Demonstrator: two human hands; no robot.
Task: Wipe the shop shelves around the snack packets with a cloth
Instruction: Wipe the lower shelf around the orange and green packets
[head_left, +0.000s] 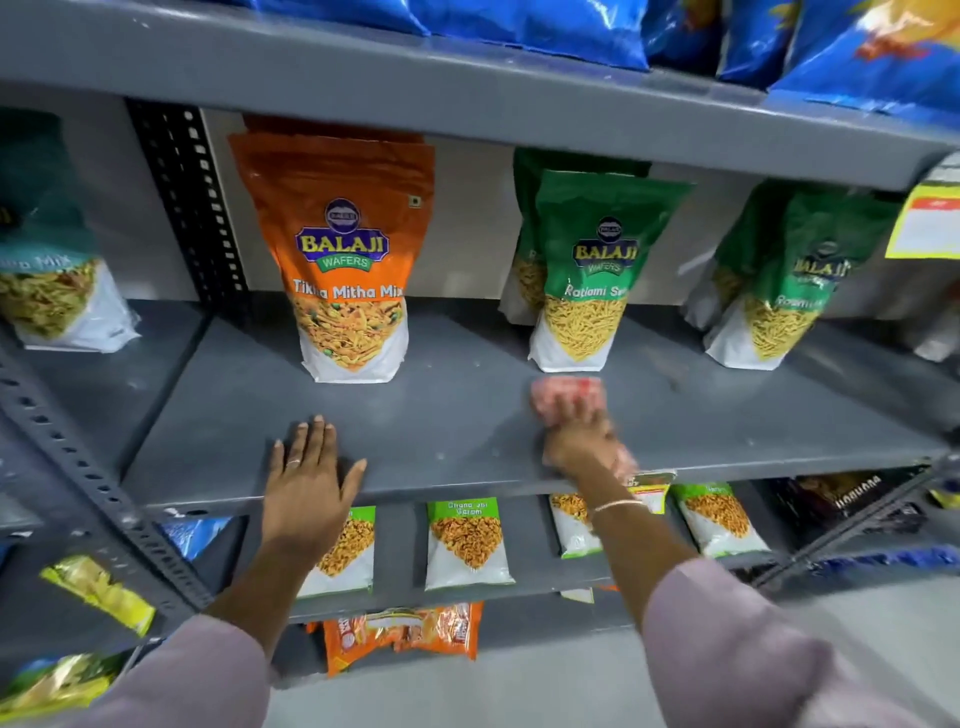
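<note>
A grey metal shelf (467, 410) runs across the middle of the view. My right hand (582, 441) presses a pink cloth (563, 395) onto it, blurred, just in front of a green Ratlami Sev packet (587, 275). My left hand (309, 483) lies flat with spread fingers on the shelf's front edge, below an orange Tikha Mitha Mix packet (348, 260). A second green packet (779, 291) stands further right.
A perforated upright post (192, 208) divides this bay from the left one, where a teal mix packet (52, 270) stands. Blue packets (571, 26) fill the shelf above. Small white-and-green packets (467, 545) lie on the shelf below. A yellow price tag (930, 218) hangs at right.
</note>
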